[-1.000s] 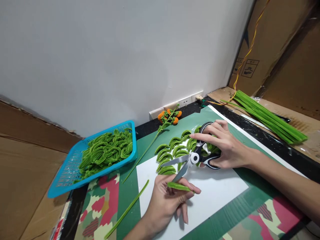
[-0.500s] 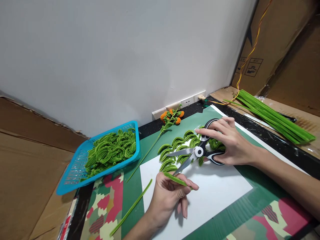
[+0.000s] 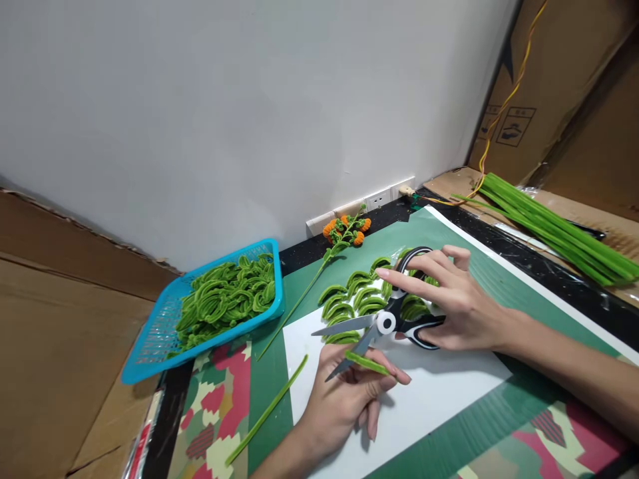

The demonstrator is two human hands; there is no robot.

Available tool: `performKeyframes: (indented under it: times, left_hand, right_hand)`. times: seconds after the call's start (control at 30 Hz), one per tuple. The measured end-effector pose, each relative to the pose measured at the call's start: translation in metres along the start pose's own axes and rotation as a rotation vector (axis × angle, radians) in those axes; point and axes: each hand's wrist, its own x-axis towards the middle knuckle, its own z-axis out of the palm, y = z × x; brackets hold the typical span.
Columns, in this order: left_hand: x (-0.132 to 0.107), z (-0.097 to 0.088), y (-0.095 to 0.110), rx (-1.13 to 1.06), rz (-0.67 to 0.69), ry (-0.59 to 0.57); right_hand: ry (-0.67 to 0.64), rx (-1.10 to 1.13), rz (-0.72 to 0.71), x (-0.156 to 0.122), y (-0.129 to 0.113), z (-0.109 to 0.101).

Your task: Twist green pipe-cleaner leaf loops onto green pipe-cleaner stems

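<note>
Scissors (image 3: 386,323), one spread pair, are gripped in the right hand (image 3: 462,303); the left hand (image 3: 342,396), apart from it, pinches one green strip (image 3: 368,363) above one white sheet (image 3: 434,392). One blue basket (image 3: 279,283) and one orange-flowered stem (image 3: 327,255) lie farther off. The strip is short, fuzzy and slim.

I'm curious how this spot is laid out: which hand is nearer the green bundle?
Right. The right hand, holding scissors, is below and left of the bundle in view; the left hand is farther away, over the white paper.
</note>
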Motion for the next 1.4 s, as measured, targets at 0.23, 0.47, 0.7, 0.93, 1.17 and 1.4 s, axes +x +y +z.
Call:
performKeyframes:
  times: [0.23,0.47,0.7,0.93,1.17,1.4]
  left_hand:
    - [-0.002,-0.011,0.002,-0.029,-0.064,-0.136]
    - [-0.003,-0.005,0.012,0.076,-0.113,-0.126]
    - [-0.002,-0.003,0.015,0.117,-0.121,-0.127]
    - [-0.002,-0.003,0.017,0.075,-0.129,-0.122]
    - [-0.001,-0.006,0.016,0.035,-0.123,-0.16]
    - [0.001,-0.005,0.015,0.003,-0.071,-0.179]
  right_hand:
    - [0.023,-0.063,-0.034,0.003,-0.01,0.0]
    - [0.021,-0.046,-0.046,0.001,-0.016,0.002]
    - [-0.023,-0.023,-0.02,0.002,-0.018,-0.001]
    - [0.014,-0.035,-0.117,-0.001,-0.016,0.003]
    - [0.018,-0.012,-0.178,-0.003,-0.01,0.004]
    - [-0.009,0.004,-0.17,-0.003,-0.009,-0.002]
